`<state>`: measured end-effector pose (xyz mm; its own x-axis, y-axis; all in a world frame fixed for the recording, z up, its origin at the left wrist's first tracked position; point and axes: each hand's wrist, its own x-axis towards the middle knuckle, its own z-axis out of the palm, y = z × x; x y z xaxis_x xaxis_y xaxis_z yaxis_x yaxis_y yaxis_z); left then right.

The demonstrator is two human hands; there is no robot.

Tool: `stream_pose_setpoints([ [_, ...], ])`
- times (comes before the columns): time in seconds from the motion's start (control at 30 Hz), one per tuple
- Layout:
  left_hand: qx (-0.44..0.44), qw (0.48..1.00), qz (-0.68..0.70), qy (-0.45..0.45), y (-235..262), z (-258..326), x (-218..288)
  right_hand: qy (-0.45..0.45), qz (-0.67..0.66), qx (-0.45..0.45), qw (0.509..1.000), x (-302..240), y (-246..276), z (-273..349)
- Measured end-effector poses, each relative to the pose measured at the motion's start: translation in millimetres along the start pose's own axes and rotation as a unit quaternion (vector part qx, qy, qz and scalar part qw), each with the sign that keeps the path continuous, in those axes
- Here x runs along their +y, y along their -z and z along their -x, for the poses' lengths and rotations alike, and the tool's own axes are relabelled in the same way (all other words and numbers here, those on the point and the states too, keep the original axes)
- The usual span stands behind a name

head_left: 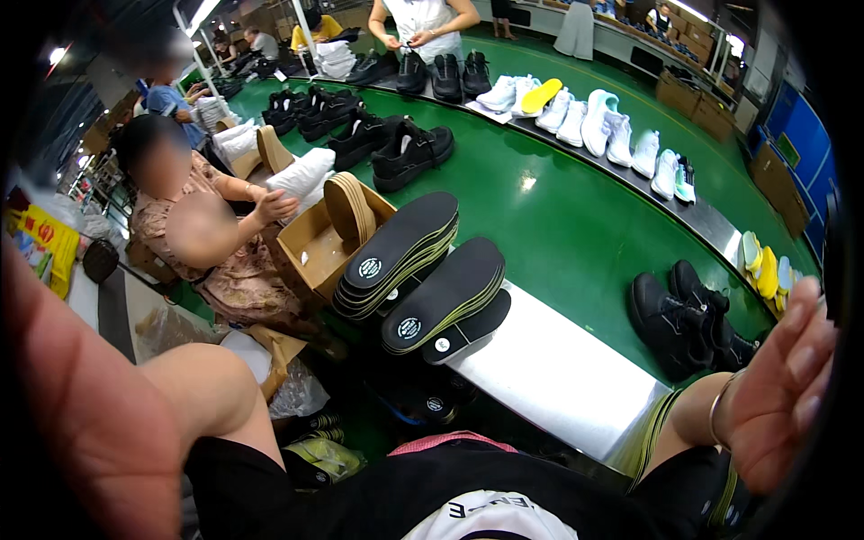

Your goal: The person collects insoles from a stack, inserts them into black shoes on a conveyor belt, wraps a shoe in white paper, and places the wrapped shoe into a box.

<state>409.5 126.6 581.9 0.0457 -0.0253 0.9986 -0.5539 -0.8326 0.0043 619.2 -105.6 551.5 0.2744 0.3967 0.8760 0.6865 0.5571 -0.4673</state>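
Observation:
Close to the camera at the left rim, my left hand is raised and large in view; its fingers run out of sight. My right hand is lifted at the right rim, fingers apart and slightly bent, with nothing seen in it. A thin bangle circles that wrist. Between the hands, two stacks of black insoles with yellow-green edges, a left stack and a right stack, lie at the bench's near edge. Nearest to my right hand are black shoes. More layered insoles show beside my right forearm.
A cardboard box with tan insoles stands left of the stacks. Beside it, a co-worker handles a white wrapped bundle. Black shoes sit on the green belt; white shoes line the far ledge.

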Motion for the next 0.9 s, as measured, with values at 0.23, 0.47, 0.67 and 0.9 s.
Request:
stream_pose_setpoints([
  [0.23, -0.109, 0.989, -0.092, 0.028, -17.7, -8.7, 14.8, 0.004, 0.02, -0.069, 0.997, 21.0, 12.8, -6.4],
  [0.47, -0.156, 0.975, -0.148, 0.056, -31.3, -15.4, 6.4, 0.006, 0.074, -0.085, 0.994, 21.2, 26.6, -17.3],
  [0.67, -0.172, 0.968, -0.161, 0.089, -29.3, -1.0, -6.1, -0.018, 0.127, -0.089, 0.988, 30.7, 37.3, -12.3],
  [0.9, -0.208, 0.972, -0.092, 0.052, -81.4, -13.0, -20.9, 0.015, 0.276, -0.068, 0.959, 14.6, 92.9, 1.3],
])
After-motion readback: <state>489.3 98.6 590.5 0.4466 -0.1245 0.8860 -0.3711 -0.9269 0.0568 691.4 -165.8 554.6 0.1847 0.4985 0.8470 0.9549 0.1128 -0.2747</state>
